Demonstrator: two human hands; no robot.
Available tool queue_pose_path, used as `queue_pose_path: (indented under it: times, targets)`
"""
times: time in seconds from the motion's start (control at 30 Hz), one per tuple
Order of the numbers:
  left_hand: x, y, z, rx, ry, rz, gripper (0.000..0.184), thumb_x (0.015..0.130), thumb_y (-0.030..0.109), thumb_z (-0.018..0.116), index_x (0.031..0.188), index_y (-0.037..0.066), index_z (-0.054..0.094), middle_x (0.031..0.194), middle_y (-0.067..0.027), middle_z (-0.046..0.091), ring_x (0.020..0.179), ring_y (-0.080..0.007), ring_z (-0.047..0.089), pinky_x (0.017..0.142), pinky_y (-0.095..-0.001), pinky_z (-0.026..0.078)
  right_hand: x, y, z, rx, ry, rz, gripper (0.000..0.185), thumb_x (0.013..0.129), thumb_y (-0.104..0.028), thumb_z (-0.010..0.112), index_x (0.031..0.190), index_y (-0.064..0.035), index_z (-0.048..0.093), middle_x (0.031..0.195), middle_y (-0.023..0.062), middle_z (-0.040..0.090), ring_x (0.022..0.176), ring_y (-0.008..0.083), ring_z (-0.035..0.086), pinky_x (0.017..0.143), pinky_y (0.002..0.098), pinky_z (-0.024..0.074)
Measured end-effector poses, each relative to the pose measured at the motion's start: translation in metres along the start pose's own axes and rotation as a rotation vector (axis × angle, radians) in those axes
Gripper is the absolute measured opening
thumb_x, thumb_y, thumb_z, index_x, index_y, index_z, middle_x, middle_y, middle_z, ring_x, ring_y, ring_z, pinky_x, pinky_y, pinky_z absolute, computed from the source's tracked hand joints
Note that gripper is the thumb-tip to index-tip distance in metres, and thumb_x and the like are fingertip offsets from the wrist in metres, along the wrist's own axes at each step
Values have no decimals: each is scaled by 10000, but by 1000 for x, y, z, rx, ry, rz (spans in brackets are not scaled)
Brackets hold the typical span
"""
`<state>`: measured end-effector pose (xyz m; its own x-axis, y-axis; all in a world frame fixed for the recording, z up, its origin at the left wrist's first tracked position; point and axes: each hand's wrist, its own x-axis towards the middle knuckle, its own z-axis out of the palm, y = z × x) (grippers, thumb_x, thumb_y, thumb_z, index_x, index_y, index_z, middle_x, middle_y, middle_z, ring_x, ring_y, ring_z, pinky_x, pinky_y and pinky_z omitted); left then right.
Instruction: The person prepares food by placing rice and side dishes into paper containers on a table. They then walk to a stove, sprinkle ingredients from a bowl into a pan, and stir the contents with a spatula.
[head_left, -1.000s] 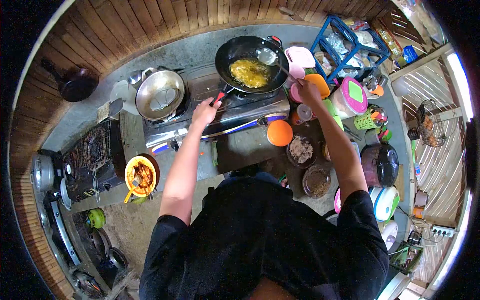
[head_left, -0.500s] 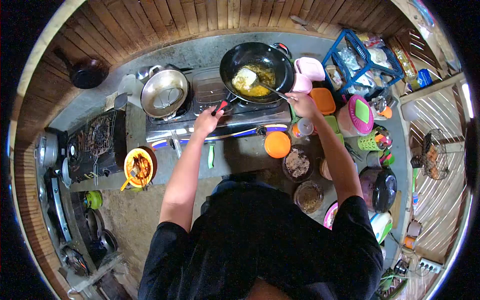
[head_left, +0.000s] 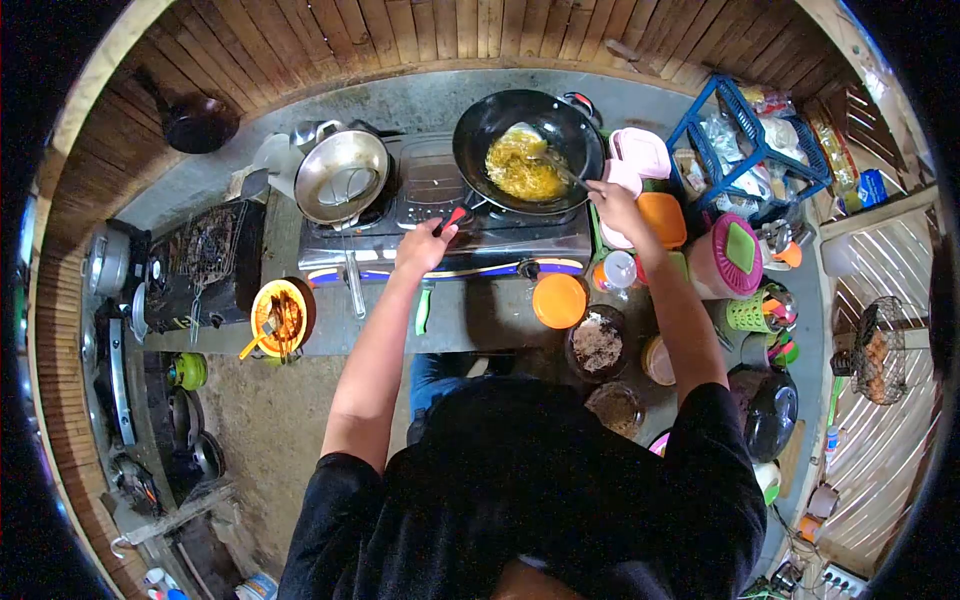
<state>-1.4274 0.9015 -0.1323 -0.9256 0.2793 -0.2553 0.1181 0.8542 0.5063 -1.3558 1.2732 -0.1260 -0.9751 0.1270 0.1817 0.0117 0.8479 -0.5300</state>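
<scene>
While red handle [head_left: 457, 217] of wok [head_left: 570, 118] is gripped by fingers of left hand [head_left: 421, 247], long utensil [head_left: 573, 176] is held in fingers of right hand [head_left: 616, 209], above yellow food [head_left: 518, 168].

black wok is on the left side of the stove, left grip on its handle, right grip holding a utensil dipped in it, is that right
Not quite: the head view shows the black wok on the right side of the stove, with a metal pan on the left. The rest stands: left grip on the wok's handle, right grip holding a utensil.
</scene>
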Motion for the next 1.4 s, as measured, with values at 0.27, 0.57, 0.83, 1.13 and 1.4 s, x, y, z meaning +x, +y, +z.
queue_pose_path:
  times: [0.27, 0.57, 0.83, 1.13, 1.4]
  targets:
    - [10, -7, 2, -33, -17, 35, 622, 843, 555, 526, 1263, 97, 538, 1182, -211, 579, 1114, -340, 550, 955, -394, 425, -26, -27, -32, 330, -209, 41, 276, 882, -114, 571, 1113, 32, 609, 1044, 177, 660, 903, 200, 643, 803, 302, 478]
    - [7, -7, 1, -100, -17, 42, 611, 841, 539, 534, 1254, 89, 545, 1132, -242, 594, 1101, -348, 557, 947, -395, 427, -59, -11, -45, -61, -52, -50, 243, 846, -127, 582, 1059, -27, 642, 955, 201, 646, 864, 327, 642, 730, 366, 498]
    - [12, -8, 4, -78, -49, -8, 627, 836, 568, 525, 1260, 107, 543, 1176, -208, 585, 1118, -343, 547, 960, -384, 418, -54, -21, -49, -265, 135, 149, 273, 842, -142, 572, 1089, -33, 619, 837, 234, 629, 786, 380, 620, 673, 441, 490]
    - [4, 0, -2, -10, -40, 3, 631, 864, 561, 474, 1295, 102, 502, 1220, -207, 556, 1136, -352, 531, 969, -408, 411, -50, 4, -14, 64, 5, -13, 314, 832, -151, 568, 1128, -63, 623, 917, 213, 651, 864, 347, 645, 773, 408, 509]
    - [4, 5, -2, 74, -95, 7, 668, 895, 571, 389, 1309, 52, 472, 1235, -222, 539, 1163, -355, 510, 988, -405, 395, -45, -18, -33, -130, 88, 175, 303, 869, -183, 552, 1158, -113, 610, 922, 229, 639, 836, 342, 638, 733, 407, 498]
